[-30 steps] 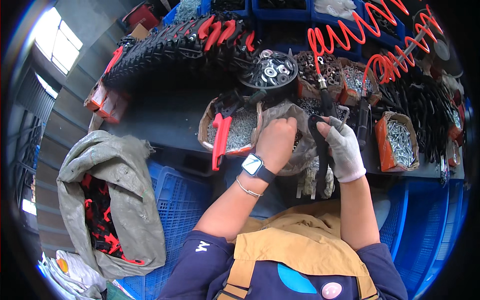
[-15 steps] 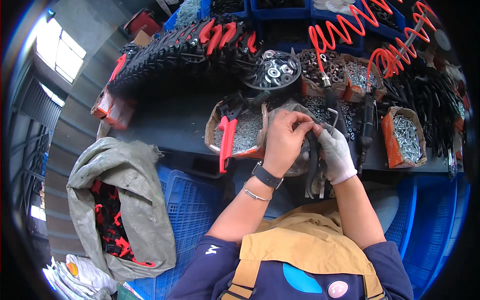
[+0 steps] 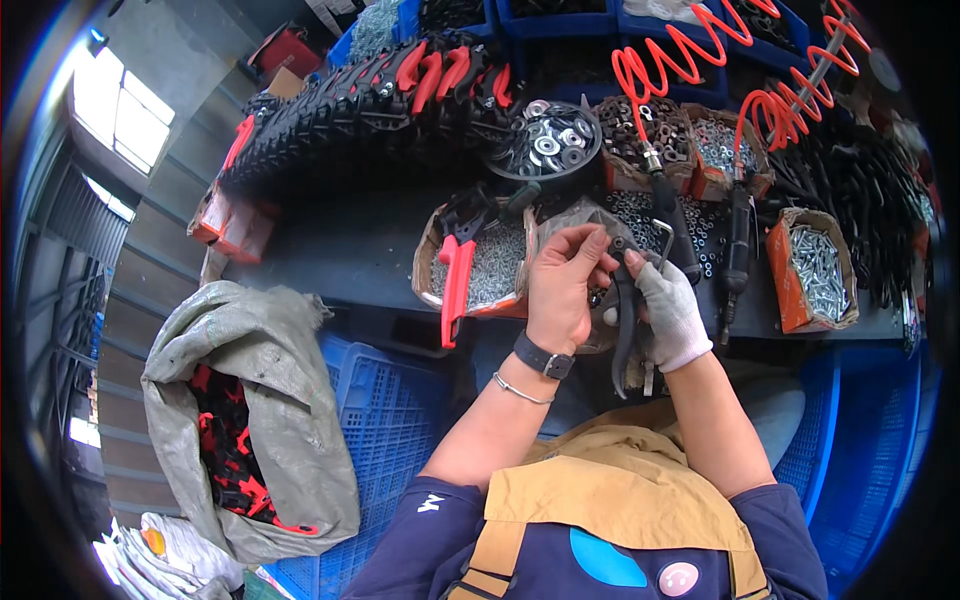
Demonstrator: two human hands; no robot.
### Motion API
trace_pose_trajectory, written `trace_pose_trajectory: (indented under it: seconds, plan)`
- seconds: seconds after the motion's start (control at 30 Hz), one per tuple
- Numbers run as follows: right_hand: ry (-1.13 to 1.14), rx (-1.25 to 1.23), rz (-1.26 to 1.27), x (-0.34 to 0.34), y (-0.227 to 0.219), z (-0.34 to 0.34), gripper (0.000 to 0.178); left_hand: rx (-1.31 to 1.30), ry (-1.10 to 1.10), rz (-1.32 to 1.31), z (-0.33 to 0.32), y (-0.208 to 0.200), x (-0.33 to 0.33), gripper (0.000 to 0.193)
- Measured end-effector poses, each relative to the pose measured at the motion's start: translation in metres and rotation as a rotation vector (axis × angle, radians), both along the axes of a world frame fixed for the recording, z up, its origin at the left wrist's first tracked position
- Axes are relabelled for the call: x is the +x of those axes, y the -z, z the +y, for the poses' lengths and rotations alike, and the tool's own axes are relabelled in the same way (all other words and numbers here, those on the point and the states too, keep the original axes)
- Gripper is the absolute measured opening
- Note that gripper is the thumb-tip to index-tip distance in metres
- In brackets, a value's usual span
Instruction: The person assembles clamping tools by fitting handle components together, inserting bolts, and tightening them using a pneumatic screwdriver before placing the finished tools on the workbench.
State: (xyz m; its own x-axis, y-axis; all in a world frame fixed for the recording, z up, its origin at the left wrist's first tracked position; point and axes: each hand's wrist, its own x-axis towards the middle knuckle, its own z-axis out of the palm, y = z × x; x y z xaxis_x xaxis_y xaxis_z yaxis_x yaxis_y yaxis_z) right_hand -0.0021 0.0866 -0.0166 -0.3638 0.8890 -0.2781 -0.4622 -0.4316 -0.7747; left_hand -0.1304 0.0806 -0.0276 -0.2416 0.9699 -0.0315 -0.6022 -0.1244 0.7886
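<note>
Holding a black lever (image 3: 625,345) mid-right, my right fingers (image 3: 652,284) squeeze; left fingers (image 3: 588,252) curl, can't tell if gripping. Steady hands seem needed.

On my feed, the curved lever (image 3: 625,340) is plain black, the work glove (image 3: 677,318) white. I see an orange-red air hose (image 3: 638,118), tan apron (image 3: 610,500), navy shirt (image 3: 420,540), pink smiley badge (image 3: 677,578), blue latticed crate (image 3: 390,420) and grey-green sack (image 3: 305,430) around red-and-black parts (image 3: 245,490).
</note>
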Motion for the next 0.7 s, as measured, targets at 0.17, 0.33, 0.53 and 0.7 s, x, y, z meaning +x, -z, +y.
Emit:
trace_pose_trajectory:
  seconds: [0.17,0.33,0.53,0.7]
  plan:
    - [-0.029,0.015,0.016,0.0,-0.001,-0.003,0.02,0.11,0.002,0.29,-0.002,0.007,0.001,0.018]
    - [0.062,0.02,-0.14,0.0,-0.003,-0.005,0.02,0.232,0.0,0.325,-0.005,0.008,0.014,0.021]
    - [0.07,-0.043,-0.002,-0.004,-0.008,-0.008,0.018,0.201,0.127,-0.027,-0.012,0.001,0.016,0.029]
    - [0.055,-0.064,0.03,-0.003,-0.003,-0.007,0.02,0.168,-0.045,0.01,-0.016,-0.001,0.012,0.034]
